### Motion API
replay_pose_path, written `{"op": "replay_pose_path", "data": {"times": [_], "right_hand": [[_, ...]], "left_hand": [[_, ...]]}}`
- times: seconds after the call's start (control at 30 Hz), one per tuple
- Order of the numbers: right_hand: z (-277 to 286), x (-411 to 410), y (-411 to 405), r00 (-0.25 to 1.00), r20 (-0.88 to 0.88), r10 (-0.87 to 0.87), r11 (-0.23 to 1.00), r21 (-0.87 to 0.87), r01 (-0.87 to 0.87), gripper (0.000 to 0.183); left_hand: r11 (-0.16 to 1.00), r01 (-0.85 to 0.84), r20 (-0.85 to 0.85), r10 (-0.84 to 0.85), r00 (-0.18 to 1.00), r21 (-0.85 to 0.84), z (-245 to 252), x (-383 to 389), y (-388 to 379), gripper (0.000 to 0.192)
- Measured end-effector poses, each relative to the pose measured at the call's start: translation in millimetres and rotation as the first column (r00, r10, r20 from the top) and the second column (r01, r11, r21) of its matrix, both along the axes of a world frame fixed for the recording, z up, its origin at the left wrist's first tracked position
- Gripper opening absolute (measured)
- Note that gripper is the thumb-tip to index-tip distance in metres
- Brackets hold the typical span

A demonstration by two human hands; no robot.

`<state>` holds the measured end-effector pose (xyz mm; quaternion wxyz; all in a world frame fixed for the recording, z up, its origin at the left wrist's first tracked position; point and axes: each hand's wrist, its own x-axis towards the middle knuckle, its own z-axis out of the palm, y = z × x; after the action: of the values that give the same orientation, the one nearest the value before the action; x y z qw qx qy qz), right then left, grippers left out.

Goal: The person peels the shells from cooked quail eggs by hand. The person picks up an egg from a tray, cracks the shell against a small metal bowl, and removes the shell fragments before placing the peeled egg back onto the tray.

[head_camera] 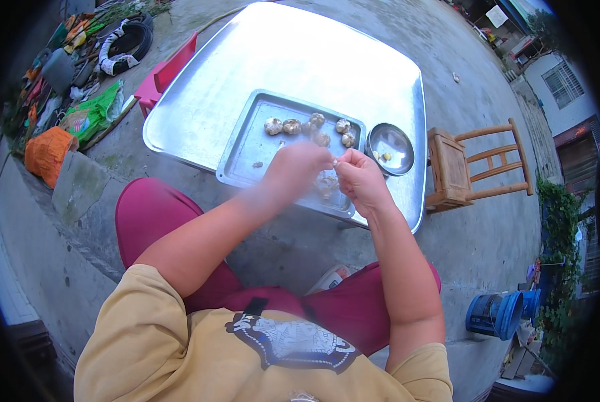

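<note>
My left hand (300,163) and my right hand (361,180) meet fingertip to fingertip above a metal tray (239,145). Pinched between them is a small whitish piece, apparently a garlic clove (335,162), mostly covered by the fingers. Motion blurs my left hand. Several garlic bulbs (273,126) lie along the tray's far side. Under my hands are loose papery garlic skins (326,186), partly hidden. To the right of the tray stands a round metal bowl (398,140) with a few peeled cloves (386,156) in it.
The tray rests on a shiny metal table (290,60). A wooden chair (451,163) stands at its right, a pink plastic chair (172,68) at its left. Blue buckets (491,314) are at lower right. Bags and a hose coil (129,45) lie at upper left.
</note>
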<state>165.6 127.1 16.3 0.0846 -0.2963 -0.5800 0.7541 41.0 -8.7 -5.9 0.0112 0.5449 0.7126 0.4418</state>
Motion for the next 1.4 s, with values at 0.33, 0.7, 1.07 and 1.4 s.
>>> {"op": "replay_pose_path", "data": {"times": [0.33, 0.7, 1.07, 1.4], "right_hand": [[8, -1, -2, 0.998, -0.060, -0.009, 1.000, 0.020, 0.010, 0.011], [6, 4, -7, 0.973, 0.023, 0.230, 0.804, 0.558, -0.203, 0.003], [6, 4, -6, 0.998, 0.062, -0.017, 0.440, 0.896, -0.048, 0.008], [2, 3, -3, 1.000, -0.016, 0.023, 0.433, 0.901, 0.004, 0.006]], "left_hand": [[0.992, 0.125, 0.902, -0.059, 0.427, 0.006, 4, 9, 5, 0.021], [0.999, 0.030, 0.992, 0.034, 0.118, -0.038, -6, -4, 10, 0.020], [0.987, 0.086, 0.704, 0.037, 0.709, -0.138, -15, -7, 10, 0.023], [0.998, 0.041, 0.425, -0.012, 0.905, -0.058, -5, 3, 5, 0.021]]}}
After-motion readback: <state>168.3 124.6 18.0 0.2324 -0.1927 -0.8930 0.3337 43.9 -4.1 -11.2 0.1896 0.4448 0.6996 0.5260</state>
